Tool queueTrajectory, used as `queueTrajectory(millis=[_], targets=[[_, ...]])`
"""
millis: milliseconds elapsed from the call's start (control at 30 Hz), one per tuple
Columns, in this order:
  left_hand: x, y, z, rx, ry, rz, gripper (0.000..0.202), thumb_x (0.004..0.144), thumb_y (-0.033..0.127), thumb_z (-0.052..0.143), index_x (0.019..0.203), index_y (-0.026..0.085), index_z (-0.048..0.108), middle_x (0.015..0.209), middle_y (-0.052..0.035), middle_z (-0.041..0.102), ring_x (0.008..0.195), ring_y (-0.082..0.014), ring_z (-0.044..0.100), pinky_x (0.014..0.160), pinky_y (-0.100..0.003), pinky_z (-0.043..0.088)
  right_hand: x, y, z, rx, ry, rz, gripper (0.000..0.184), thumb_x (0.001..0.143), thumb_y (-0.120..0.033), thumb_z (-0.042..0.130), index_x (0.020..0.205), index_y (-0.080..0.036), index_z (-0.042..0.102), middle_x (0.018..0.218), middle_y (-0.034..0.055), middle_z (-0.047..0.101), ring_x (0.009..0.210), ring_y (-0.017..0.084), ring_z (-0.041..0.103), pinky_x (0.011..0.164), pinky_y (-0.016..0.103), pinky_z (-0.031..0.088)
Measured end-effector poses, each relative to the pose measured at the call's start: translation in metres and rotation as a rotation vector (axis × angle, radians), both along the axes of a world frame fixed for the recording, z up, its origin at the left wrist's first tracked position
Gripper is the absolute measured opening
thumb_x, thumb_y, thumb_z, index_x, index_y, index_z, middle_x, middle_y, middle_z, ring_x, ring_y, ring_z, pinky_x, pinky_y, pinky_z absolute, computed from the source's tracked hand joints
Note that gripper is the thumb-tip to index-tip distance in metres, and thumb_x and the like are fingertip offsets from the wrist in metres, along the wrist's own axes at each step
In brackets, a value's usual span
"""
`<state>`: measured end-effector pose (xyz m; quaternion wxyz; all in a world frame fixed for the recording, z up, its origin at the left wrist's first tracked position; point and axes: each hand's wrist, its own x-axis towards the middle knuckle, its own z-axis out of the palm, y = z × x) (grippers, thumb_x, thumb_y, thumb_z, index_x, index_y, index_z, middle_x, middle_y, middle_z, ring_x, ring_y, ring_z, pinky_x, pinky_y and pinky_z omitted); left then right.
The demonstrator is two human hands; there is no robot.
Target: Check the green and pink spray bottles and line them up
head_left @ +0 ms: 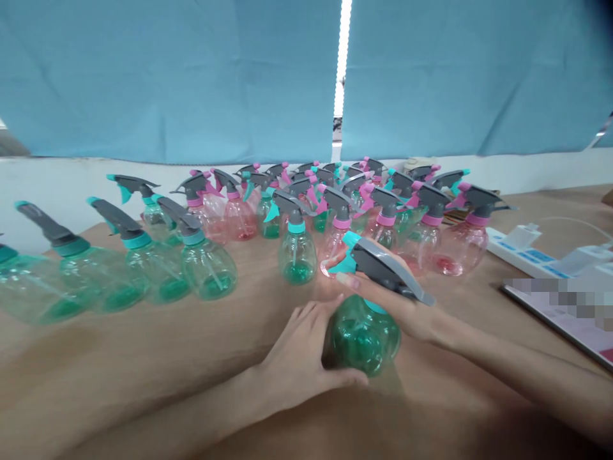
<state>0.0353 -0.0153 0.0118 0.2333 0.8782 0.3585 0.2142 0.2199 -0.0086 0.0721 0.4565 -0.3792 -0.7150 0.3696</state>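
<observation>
Nearest, the left hand [301, 348] is curving around the lower side of a green spray bottle [364, 342], its thumb pointing along the base; whether it is pressing or only hovering, I cannot tell. The right hand [405, 313] is grasping that bottle at its neck, below the grey spray head [383, 265], with fingertips lying near the teal trigger [341, 263]. The bottle is tilting, base toward the viewer, in front of the person, and its contact with the surface [230, 364] is not showing clearly. If the left hand is giving little support, the rounded body could be swinging or slipping from a neck-only hold; fingers pressing the trigger could be setting off a spray. A flat panel [569, 319] is lying to the right. Just beyond, an upright green bottle [297, 252] is standing close enough to be knocked by a careless reach, which could be toppling its crowded neighbours, the pink bottles [242, 217]. More green bottles [208, 265] are lining the left, a power strip [520, 252] is resting at the right, where leaking liquid could be causing trouble, and a blue cloth [239, 83] is hanging behind.
</observation>
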Motion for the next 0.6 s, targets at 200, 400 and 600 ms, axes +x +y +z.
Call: queueTrajectory(millis=[200,400,600], targets=[[-0.018,0.008,-0.005,0.067,0.199,-0.015,0.081,0.078,0.063,0.065,0.14,0.016,0.039,0.142,-0.0151,0.043,0.13,-0.034,0.038,0.104,-0.051,0.033,0.009,0.012,-0.003,0.127,-0.011,0.011,0.004,0.089,-0.031,0.058,0.09,-0.028,0.056,0.078,-0.0047,0.053,0.062,0.011,0.047,0.054,0.025,0.035],[-0.031,0.01,-0.009,0.089,0.285,-0.005,0.073,0.087,0.056,0.057,0.144,0.017,0.034,0.15,-0.0152,0.033,0.136,-0.033,0.03,0.107,-0.052,0.029,0.015,0.007,-0.003,0.058,-0.063,0.002,0.01,0.089,-0.033,0.057,0.098,-0.031,0.055,0.078,-0.0063,0.052,0.056,0.009,0.041,0.049,0.024,0.033],[-0.032,0.01,-0.01,0.121,0.308,-0.028,0.064,0.092,0.05,0.052,0.143,0.016,0.036,0.151,-0.0144,0.032,0.138,-0.0311,0.028,0.108,-0.05,0.03,0.009,0.006,0.003,0.021,-0.016,0.024,0.011,0.086,-0.025,0.059,0.093,-0.03,0.052,0.069,-0.0063,0.045,0.054,0.011,0.042,0.051,0.024,0.039]])
